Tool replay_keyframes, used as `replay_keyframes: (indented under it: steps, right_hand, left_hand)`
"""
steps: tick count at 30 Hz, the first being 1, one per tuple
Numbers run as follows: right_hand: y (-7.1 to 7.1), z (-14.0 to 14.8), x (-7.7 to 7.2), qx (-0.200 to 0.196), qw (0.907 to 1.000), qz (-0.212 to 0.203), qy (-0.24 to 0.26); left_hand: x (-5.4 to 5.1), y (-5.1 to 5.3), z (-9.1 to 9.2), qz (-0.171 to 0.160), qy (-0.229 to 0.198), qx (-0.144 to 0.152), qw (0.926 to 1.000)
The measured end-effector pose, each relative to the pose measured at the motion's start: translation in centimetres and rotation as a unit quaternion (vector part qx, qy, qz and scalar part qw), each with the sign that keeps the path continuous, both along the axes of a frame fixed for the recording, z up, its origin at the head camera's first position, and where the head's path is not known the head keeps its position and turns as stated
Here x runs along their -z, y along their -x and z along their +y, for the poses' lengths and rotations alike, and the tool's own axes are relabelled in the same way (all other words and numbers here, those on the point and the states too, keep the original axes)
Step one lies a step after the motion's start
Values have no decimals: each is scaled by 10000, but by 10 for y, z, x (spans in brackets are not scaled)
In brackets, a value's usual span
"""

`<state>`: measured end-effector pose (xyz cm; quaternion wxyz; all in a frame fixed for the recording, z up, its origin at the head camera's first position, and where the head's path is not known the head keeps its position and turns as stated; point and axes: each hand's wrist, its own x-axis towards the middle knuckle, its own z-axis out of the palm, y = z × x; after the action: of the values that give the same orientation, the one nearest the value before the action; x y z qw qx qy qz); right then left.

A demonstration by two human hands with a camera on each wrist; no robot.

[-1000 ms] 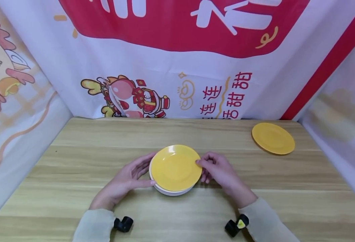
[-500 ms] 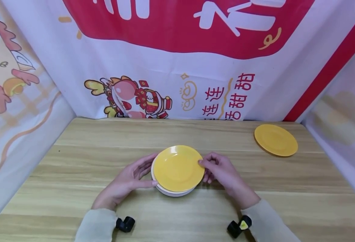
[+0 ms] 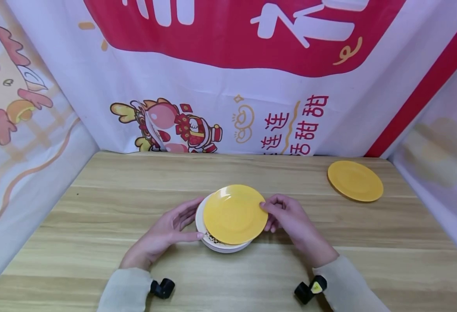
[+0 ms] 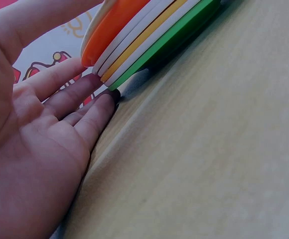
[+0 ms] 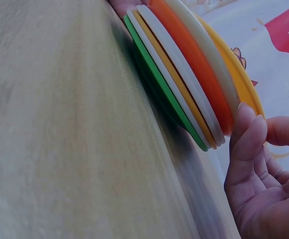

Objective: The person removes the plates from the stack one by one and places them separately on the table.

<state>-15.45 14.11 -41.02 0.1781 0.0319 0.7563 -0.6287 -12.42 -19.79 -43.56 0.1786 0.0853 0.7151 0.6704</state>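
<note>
My right hand [image 3: 290, 219] pinches the right edge of a yellow plate [image 3: 235, 214] between thumb and fingers. This plate lies over a stack, shifted right so that the left rim of a white plate [image 3: 199, 219] with dark printed marks shows below it. Against the stack's left side rests my left hand [image 3: 166, 232], its thumb at the front rim. Fairly straight fingers of that hand touch the stack's edge in the left wrist view. Lower in the stack are an orange piece [image 5: 197, 57], thin white and yellow plates, and a green plate [image 5: 157, 87] at the bottom.
Another yellow plate [image 3: 355, 181] lies at the table's back right. The wooden table [image 3: 134, 177] is enclosed by a printed cloth [image 3: 228, 82] at the back and on both sides. Each wrist carries a small black camera.
The top yellow plate has slid right and slightly back in my right hand, uncovering part of the patterned white plate. My left hand has stayed at the stack.
</note>
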Motion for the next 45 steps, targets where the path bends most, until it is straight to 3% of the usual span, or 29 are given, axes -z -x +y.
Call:
replay_keyframes:
  steps: [26,45]
  right_hand:
    - [0,4,7,-336,9992,0,205]
    - [3,0,4,-290,9994,-74,195]
  left_hand:
    - [1,1,0,-61,-19,60,10000]
    - [0,2,0,23,-6,56,10000]
